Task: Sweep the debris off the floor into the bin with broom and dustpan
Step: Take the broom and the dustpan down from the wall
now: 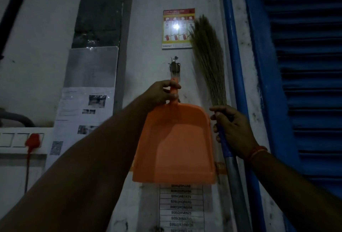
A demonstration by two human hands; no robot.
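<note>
An orange plastic dustpan [175, 143] hangs flat against the white wall, handle up, pan mouth down. My left hand [161, 94] is closed around its handle just below a metal wall hook [174, 68]. A grass broom [208, 56] stands upright to the right, bristles up, its blue and grey handle running down beside the dustpan. My right hand [234, 131] grips the broom where the bristles meet the handle. No floor, debris or bin is in view.
A fire-extinguisher poster [178, 28] is stuck on the wall above the hook. A blue pipe [234, 61] and a blue louvred shutter [305, 83] stand close on the right. Papers [83, 109] and a switch panel [22, 140] with a red plug are on the left.
</note>
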